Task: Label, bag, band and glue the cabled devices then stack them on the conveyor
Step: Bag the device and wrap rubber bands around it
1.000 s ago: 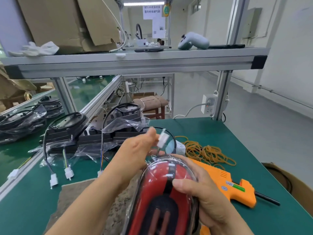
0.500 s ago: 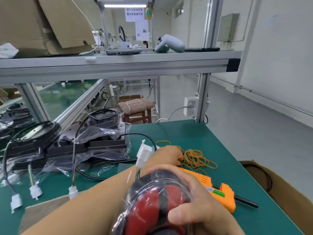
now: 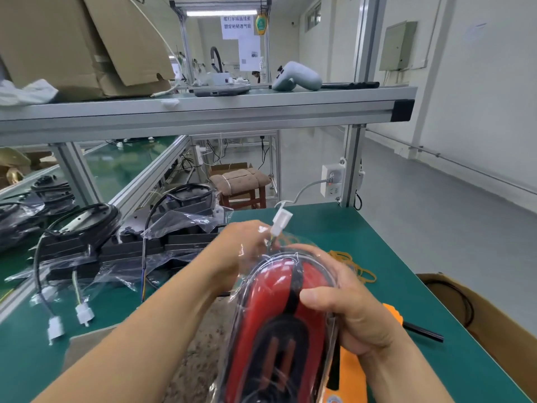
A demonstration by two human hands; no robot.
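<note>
The right hand point(image 3: 345, 303) clasps the red-and-black cabled device point(image 3: 284, 324) from its right flank, thumb across the top, steadying it in its clear plastic bag point(image 3: 247, 289) above the green bench point(image 3: 386, 257). The left hand point(image 3: 241, 251) pinches the bag's gathered mouth just beyond the device's far tip, likely to close it for banding; the white connector point(image 3: 281, 220) pokes out above those fingers. The device's long axis runs away from the person, narrow end forward. Rubber bands point(image 3: 357, 266) lie just beyond the right hand, and the orange glue gun point(image 3: 348, 373) beneath it.
</note>
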